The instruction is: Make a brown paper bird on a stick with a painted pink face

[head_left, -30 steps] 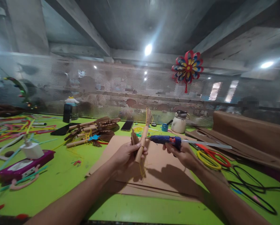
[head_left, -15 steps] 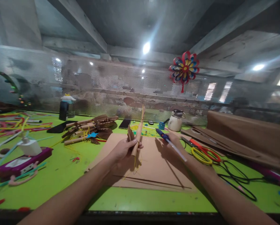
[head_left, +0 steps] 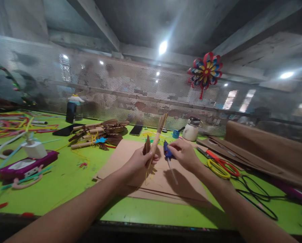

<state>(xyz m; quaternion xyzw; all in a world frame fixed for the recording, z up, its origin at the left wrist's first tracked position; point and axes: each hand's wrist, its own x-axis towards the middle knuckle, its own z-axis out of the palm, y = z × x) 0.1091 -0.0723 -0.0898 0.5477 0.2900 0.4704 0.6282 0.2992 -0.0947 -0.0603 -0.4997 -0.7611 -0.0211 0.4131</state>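
The left hand (head_left: 138,163) is clasping a paper roll (head_left: 157,137); the right hand (head_left: 185,154) is pinching a blue glue gun (head_left: 167,151).

Compared with a second ago, the blue glue gun (head_left: 167,151) is no longer aiming at the paper roll (head_left: 156,140) but pointing away beside it; its glue stick (head_left: 172,171) is trailing nearward of the roll, and the right hand (head_left: 183,153) is drawing closer to it.

To the left I see a white charger (head_left: 34,149) on a purple power strip (head_left: 19,166). Toward the far right stands a pale jug (head_left: 191,131), a pinwheel (head_left: 207,71) higher up.
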